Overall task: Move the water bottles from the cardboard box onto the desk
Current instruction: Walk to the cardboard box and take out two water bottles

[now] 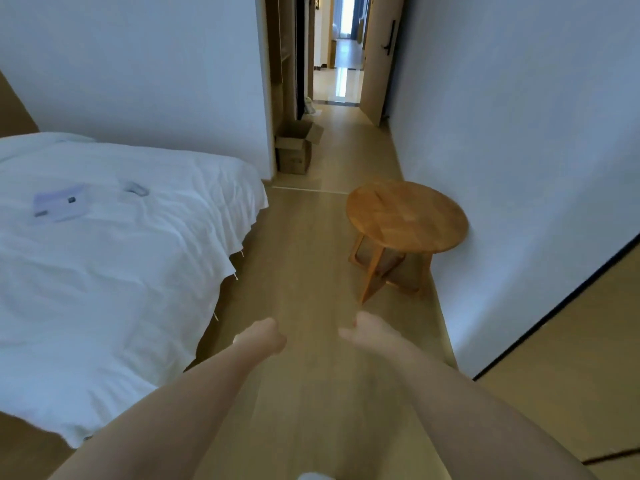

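Both arms stretched forward over the floor (304, 258), left hand (265, 336) and right hand (369, 332) side by side, apart. Left of the left fingers: bed (104, 271), with a flat pack (60, 202) on it. Ahead and right of the right fingers: round table (407, 216), against the wall (519, 150). Far ahead of both hands: cardboard box (294, 148), flaps up, on the floor beside the doorway (337, 64).

Pale walls (519, 98) enclosing a narrow room; light wooden floor (311, 254) running toward an open doorway (337, 74), daylight glaring on the hallway beyond; bed (104, 254) under rumpled white sheets filling the left; round wooden side table (407, 216) standing against the right wall
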Tool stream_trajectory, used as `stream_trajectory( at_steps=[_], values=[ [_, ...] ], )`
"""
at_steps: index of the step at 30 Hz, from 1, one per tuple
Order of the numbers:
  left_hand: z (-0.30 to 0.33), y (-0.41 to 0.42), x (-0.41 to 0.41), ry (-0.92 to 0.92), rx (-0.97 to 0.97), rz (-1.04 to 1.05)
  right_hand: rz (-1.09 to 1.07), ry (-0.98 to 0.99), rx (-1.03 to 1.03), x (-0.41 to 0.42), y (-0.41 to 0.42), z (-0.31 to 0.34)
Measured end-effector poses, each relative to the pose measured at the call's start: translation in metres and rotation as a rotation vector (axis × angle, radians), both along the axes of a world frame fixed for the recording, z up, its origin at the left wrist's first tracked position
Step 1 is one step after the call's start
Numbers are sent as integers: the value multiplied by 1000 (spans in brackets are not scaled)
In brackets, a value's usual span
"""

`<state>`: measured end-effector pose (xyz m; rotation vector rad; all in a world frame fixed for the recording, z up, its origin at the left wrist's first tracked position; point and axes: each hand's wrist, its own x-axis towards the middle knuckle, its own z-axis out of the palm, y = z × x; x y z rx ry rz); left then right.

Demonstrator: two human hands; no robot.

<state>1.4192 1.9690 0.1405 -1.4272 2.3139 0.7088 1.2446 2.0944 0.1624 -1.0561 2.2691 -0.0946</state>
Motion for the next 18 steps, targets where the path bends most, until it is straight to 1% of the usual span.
stream_trajectory(
  at_steps=[4, 10, 14, 18],
  values=[
    [7, -54, -51, -8, 4, 21, 25, -21, -4, -47, -64, 2],
    [-5, -153, -116, 13, -52, 55, 43, -53, 3, -107, -167, -14],
    [-21, -250, -160, 12, 15, 28, 19, -32, 4, -153, -253, -27],
    [-33, -355, -199, -33, 40, -62, -31, -44, 9, -196, -338, -24]
  ],
)
